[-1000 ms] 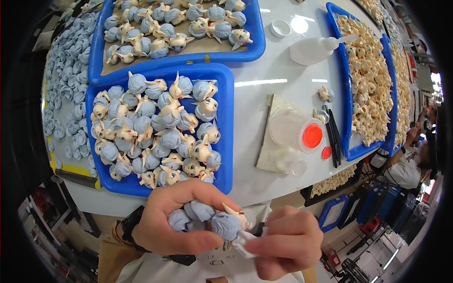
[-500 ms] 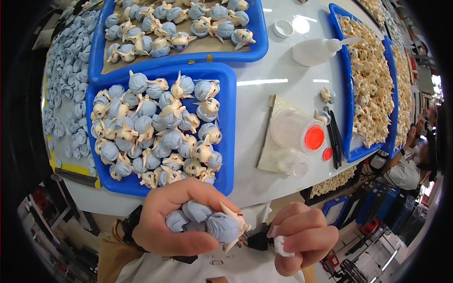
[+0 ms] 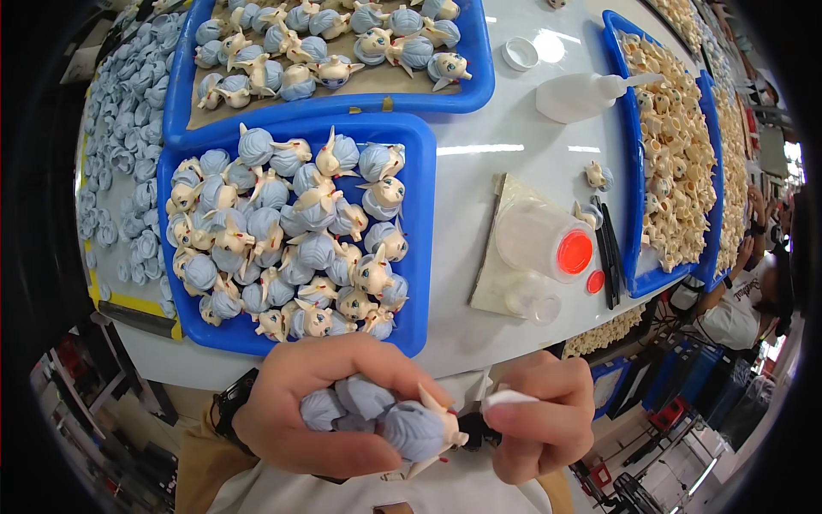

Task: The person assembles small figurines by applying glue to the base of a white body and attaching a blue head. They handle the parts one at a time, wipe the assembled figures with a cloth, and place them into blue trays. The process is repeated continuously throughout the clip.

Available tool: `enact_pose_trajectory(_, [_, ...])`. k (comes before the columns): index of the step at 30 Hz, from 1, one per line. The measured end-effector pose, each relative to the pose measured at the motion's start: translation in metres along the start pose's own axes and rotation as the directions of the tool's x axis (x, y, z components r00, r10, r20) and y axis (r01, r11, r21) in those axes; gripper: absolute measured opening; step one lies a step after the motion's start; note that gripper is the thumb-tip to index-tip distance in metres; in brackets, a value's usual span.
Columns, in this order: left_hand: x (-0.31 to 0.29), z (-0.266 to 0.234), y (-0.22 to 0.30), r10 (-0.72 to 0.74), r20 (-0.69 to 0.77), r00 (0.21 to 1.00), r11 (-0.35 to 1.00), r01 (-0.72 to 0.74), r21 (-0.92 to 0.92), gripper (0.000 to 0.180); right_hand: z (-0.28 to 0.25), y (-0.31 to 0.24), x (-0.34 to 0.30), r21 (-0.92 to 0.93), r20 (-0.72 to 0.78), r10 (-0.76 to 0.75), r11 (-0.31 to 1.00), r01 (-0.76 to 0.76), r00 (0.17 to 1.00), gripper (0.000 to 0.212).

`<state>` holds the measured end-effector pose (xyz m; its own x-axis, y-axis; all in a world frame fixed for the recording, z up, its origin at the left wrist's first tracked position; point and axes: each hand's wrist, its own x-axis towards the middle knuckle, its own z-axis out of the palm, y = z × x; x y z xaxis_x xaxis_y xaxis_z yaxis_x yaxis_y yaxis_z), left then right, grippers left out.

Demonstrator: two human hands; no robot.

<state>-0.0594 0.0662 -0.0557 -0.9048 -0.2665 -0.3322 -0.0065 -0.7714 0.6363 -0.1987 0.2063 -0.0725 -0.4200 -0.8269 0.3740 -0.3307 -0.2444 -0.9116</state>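
Over my lap, my left hand (image 3: 287,420) is closed around a small doll head (image 3: 417,431) with grey-blue hair and pointed ears. Several loose grey-blue hair pieces (image 3: 364,397) are tucked into the same palm. The head's face is turned right, mostly hidden from me. Close beside it, my right hand (image 3: 548,420) pinches a small white wad (image 3: 507,397), perhaps tissue or cotton, between thumb and fingers. Just beyond my left hand stands a blue tray (image 3: 418,257) piled with similar doll heads (image 3: 315,250).
Another blue tray (image 3: 479,81) of heads stands behind. Grey-blue hair pieces (image 3: 128,180) cover the left side. On the right are a white squeeze bottle (image 3: 572,97), a clear jar (image 3: 531,236), black tweezers (image 3: 610,257) and a blue tray (image 3: 632,171) of beige parts. A person (image 3: 745,300) sits far right.
My right hand has moved slightly left and up and turned, so the white wad now shows at its upper fingertips. My left hand and the doll head have shifted slightly; its grip stays.
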Motion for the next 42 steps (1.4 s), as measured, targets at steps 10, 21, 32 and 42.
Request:
enact_pose_trajectory(10, [0.001,0.002,-0.004,-0.078,-0.081,0.994,0.996,0.075,-0.044,0.044,0.007,-0.005,-0.012,0.213,-0.089,0.007,0.977,0.012,0.996,0.034])
enact_pose_trajectory(21, [-0.001,-0.013,-0.007,-0.028,0.150,0.988,1.000,0.025,0.016,0.039,0.010,-0.006,-0.005,0.236,0.036,-0.046,0.971,0.036,0.998,0.027])
enact_pose_trajectory(32, [-0.003,-0.015,-0.012,0.115,0.141,0.983,0.974,-0.139,0.180,0.038,0.011,-0.015,0.010,-0.333,0.098,-0.013,0.942,0.045,0.995,0.028])
enact_pose_trajectory(42, [-0.002,-0.012,-0.011,0.065,0.105,0.992,0.995,-0.072,0.070,0.038,0.008,-0.009,0.004,0.128,0.078,0.015,0.991,-0.024,0.997,0.019])
